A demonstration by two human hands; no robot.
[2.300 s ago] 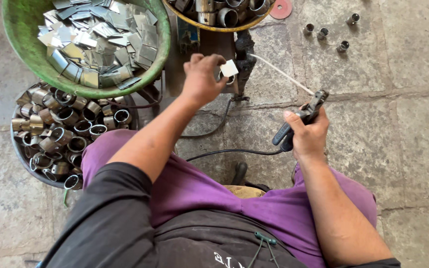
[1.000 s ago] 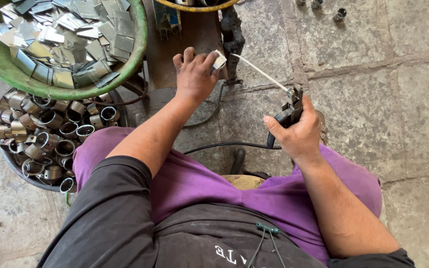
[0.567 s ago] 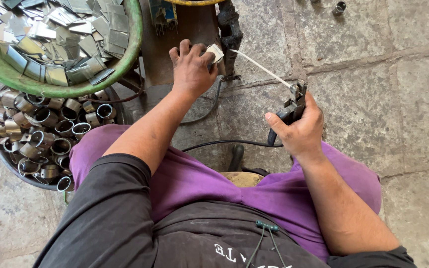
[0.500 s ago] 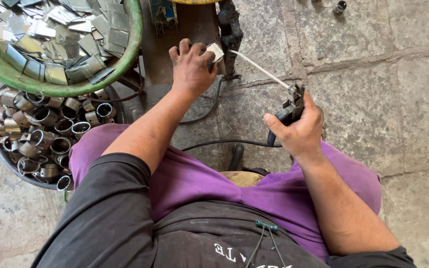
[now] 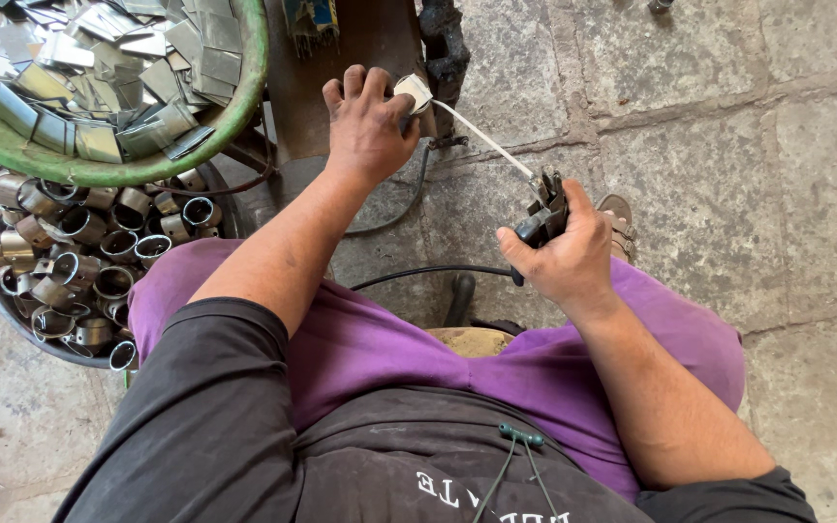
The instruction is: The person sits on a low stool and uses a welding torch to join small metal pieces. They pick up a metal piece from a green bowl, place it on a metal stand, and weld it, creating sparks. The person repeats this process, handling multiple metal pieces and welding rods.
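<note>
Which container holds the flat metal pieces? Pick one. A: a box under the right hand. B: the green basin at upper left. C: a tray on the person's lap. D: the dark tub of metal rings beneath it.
B: the flat metal pieces lie heaped in the green basin, while the dark tub below holds bent metal rings.

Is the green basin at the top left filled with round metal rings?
No, the green basin holds flat, bent metal strips; the round metal rings lie in the dark tub below it.
</note>
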